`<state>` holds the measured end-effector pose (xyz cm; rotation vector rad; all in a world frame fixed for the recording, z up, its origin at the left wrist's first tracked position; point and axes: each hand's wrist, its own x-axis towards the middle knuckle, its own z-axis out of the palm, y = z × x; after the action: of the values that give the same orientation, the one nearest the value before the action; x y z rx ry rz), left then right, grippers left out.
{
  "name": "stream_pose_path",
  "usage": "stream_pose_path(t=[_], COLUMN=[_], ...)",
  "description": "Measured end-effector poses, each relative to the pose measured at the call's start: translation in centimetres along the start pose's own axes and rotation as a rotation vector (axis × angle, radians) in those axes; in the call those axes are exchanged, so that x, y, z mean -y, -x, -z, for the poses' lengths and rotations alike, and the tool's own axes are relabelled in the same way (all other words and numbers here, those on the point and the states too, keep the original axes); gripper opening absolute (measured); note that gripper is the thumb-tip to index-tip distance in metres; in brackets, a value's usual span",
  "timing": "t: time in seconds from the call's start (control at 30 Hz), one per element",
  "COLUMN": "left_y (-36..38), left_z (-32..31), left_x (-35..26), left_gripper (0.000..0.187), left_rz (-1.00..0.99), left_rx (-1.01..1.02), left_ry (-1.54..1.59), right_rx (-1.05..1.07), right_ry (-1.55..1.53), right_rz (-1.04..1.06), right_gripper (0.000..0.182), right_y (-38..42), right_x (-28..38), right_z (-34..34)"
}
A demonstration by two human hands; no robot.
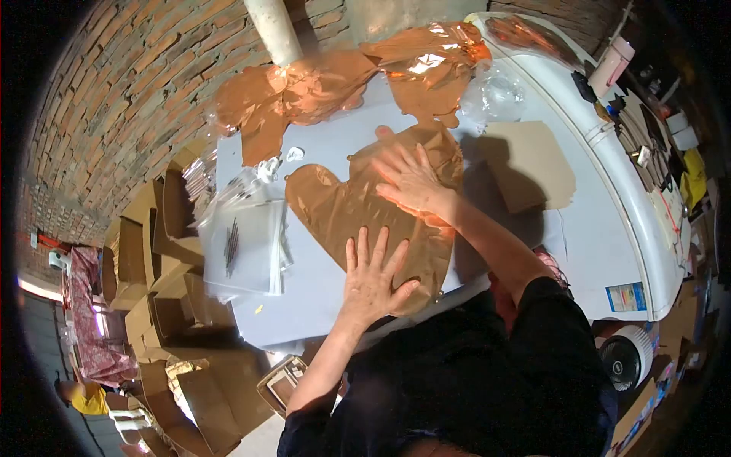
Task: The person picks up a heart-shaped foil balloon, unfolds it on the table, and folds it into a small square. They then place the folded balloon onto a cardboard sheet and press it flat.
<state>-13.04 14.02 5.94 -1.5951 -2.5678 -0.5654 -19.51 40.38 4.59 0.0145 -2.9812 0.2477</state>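
A flat copper-coloured foil piece [335, 206] with rounded lobes lies on the white table [304, 305]. My left hand [373, 282] rests palm down on its lower part, fingers spread. Higher up and to the right, my right hand [415, 181] is also spread on the foil. Crumpled copper foil pieces [327, 84] lie along the table's far edge, with more shiny foil [434, 65] beside them. To the left sits a stack of clear plastic bags [247, 240].
Brown cardboard [529, 164] lies right of the foil, near a clear crumpled plastic bag [495, 91]. Open cardboard boxes [183, 305] stand left of the table. A white pipe [272, 30] rises at the back by the brick wall [145, 91]. A person in yellow [91, 397] is far left.
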Motion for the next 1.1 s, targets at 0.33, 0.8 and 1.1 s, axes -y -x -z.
stream_pose_path(t=[0.33,0.8,1.1], left_y=[-0.1,0.1,-0.1], left_z=[0.6,1.1,3.4], left_x=[-0.2,0.2,0.8], left_gripper=[0.083,0.091,0.086], left_rz=[-0.008,0.025,0.076], left_rx=[-0.017,-0.029,-0.356], left_ry=[0.02,0.168,0.282], right_rx=[-0.319,-0.199,-0.93], right_ry=[0.49,0.547,0.089], right_rz=[-0.017,-0.221,0.177], right_gripper=[0.019,0.015,0.008], right_y=[-6.4,-11.5,-10.5], right_x=[-7.9,-17.7,-9.0], right_z=[2.7,2.7,20.2])
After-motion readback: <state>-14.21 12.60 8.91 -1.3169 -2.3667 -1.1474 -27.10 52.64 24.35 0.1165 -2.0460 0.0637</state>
